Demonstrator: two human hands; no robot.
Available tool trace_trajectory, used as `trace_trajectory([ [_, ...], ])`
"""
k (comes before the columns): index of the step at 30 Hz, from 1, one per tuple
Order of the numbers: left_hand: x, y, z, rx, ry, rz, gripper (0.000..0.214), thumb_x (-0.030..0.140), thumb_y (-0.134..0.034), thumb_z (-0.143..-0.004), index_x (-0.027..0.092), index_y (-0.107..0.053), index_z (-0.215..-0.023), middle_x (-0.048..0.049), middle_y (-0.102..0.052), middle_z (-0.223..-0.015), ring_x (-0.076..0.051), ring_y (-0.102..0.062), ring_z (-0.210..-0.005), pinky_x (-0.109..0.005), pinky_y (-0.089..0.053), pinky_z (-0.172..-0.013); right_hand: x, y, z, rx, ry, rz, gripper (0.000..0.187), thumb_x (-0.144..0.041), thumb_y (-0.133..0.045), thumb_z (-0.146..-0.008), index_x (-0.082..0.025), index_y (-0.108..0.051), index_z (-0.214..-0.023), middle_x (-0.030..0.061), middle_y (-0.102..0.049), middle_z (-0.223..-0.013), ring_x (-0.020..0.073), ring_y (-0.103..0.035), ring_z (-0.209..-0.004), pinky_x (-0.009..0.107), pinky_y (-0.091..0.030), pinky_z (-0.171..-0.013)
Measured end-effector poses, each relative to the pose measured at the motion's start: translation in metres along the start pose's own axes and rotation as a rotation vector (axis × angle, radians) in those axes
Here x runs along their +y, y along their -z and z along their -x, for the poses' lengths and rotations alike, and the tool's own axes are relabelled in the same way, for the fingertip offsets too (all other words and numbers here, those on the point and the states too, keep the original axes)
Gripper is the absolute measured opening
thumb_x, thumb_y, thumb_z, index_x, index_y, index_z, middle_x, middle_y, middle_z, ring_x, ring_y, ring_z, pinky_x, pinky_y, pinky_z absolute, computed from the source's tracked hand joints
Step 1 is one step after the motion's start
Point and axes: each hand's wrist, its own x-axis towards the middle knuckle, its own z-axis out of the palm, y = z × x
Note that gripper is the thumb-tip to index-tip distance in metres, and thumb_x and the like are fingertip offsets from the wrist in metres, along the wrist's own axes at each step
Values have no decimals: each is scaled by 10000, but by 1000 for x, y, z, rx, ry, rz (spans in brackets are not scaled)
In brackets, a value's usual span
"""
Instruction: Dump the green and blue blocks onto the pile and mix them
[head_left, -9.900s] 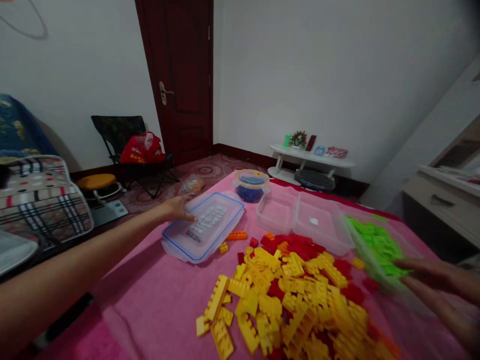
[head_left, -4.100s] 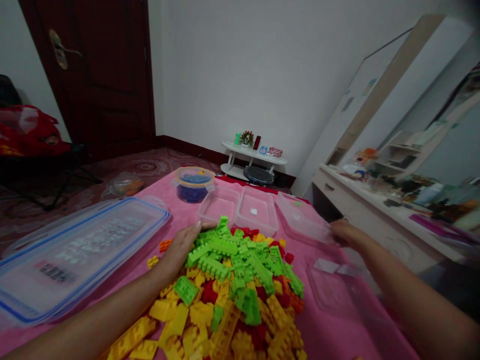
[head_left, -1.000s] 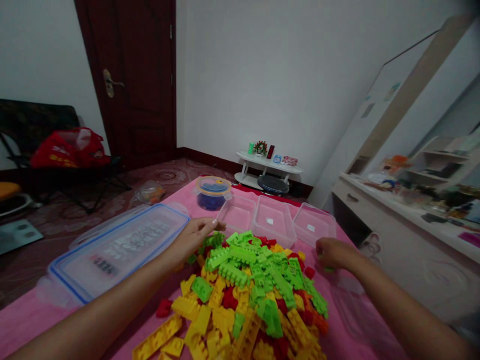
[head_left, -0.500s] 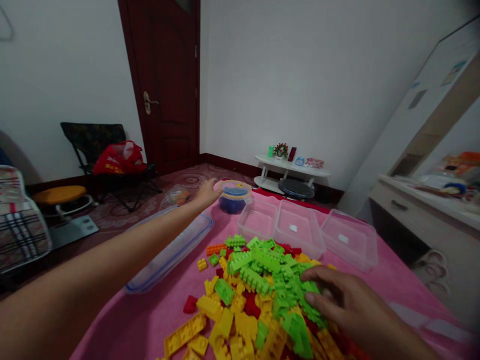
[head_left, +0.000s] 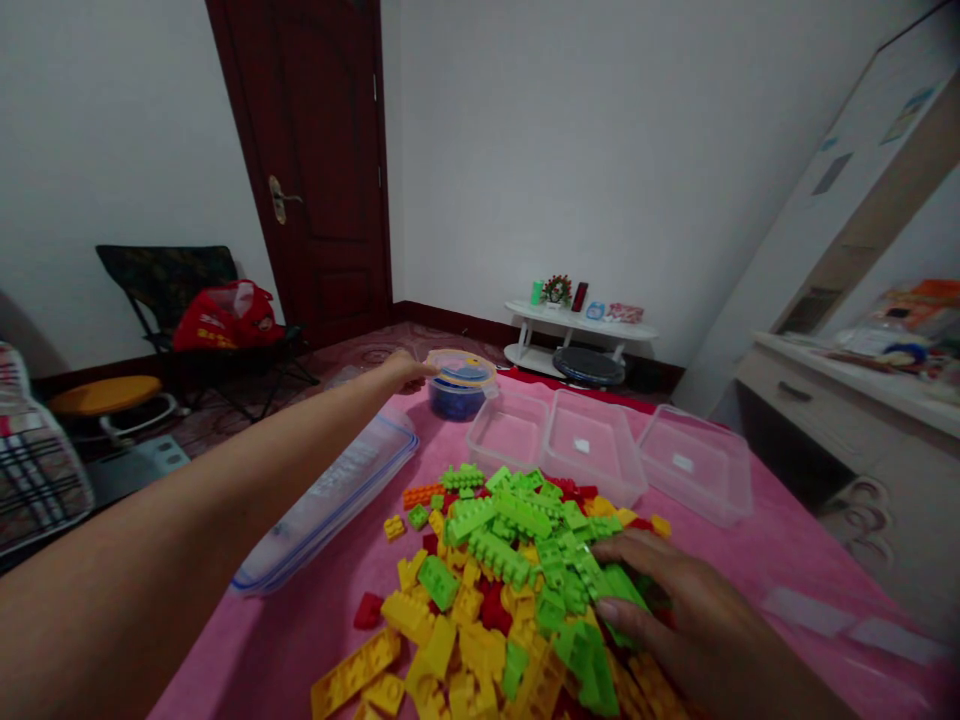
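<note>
A heap of toy bricks (head_left: 502, 590), green on top of yellow and red, lies on the pink cloth (head_left: 300, 650). My right hand (head_left: 675, 600) rests flat on the heap's right side, fingers spread over green bricks. My left arm stretches far forward; my left hand (head_left: 405, 368) reaches the rim of a small round tub (head_left: 459, 382) with a yellow-edged lid and blue contents. Its fingers are curled against the lid edge; whether they grip it I cannot make out.
A large clear lid with a blue rim (head_left: 337, 495) lies left of the heap. Three clear square tubs (head_left: 600, 455) stand behind it. A dark door (head_left: 307, 170), a folding chair (head_left: 180, 290), a white low shelf (head_left: 581, 320) and a dresser (head_left: 847, 400) ring the room.
Within the last second my left hand left the heap and reached out to the round tub. My right hand settled flat onto the green bricks. The view swung left.
</note>
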Motion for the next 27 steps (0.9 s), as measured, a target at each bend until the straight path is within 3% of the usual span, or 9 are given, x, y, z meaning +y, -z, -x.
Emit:
trace_trajectory([
  [6,25,-14,1,-1,35,200,265,248,-740,-677,121,-511,-636,-92,-626,-619,-212,-666,-700,-368,-554,-706,2,-1,1,-21,34,-6,349,-440,-589,-734,-263,-695,-1016,62,-661,-1135,252,-601,-1064,356,-476,-925],
  [10,35,-22,7,4,-109,453,234,170,-618,-787,149,-427,-653,-43,-614,-724,-125,-650,-737,-314,-543,-788,1,1,-2,-41,17,8,338,-431,-578,-738,-260,-698,-1004,61,-672,-1110,251,-612,-1040,362,-481,-918],
  [13,40,-12,25,16,-197,558,223,167,-614,-773,157,-412,-678,-28,-590,-710,-119,-633,-707,-331,-538,-768,2,3,-4,-52,49,15,326,-420,-578,-733,-259,-703,-988,62,-684,-1080,250,-630,-1005,348,-503,-881],
  [16,48,16,60,101,-307,264,242,286,-638,-742,164,-430,-727,-3,-562,-653,-129,-599,-627,-322,-524,-663,3,4,-4,-37,62,11,308,-413,-584,-721,-261,-712,-956,59,-694,-1057,249,-641,-981,336,-518,-852],
  [19,55,55,107,216,-505,-336,233,352,-611,-732,156,-486,-724,12,-534,-635,-115,-548,-593,-242,-458,-590,2,3,-3,-11,63,-1,302,-415,-598,-703,-256,-718,-931,61,-703,-1033,249,-651,-954,326,-527,-830],
  [22,47,95,151,222,-665,-964,182,336,-526,-787,169,-567,-728,-16,-568,-690,-131,-538,-652,-232,-400,-598,-2,3,-3,15,76,-9,298,-415,-600,-702,-248,-720,-918,64,-708,-1017,244,-656,-938,314,-527,-827],
  [24,29,115,176,147,-750,-1253,204,324,-468,-837,195,-616,-781,-51,-625,-858,-179,-570,-770,-252,-380,-601,-4,3,-3,11,81,-5,292,-408,-604,-698,-248,-722,-911,63,-709,-1014,244,-658,-932,311,-531,-819],
  [27,-12,132,205,-38,-780,-1393,208,250,-443,-859,245,-647,-902,-56,-634,-1056,-210,-581,-888,-259,-393,-600,-4,2,-5,-8,86,7,286,-405,-617,-682,-253,-725,-899,60,-712,-1006,253,-663,-923,321,-541,-802],
])
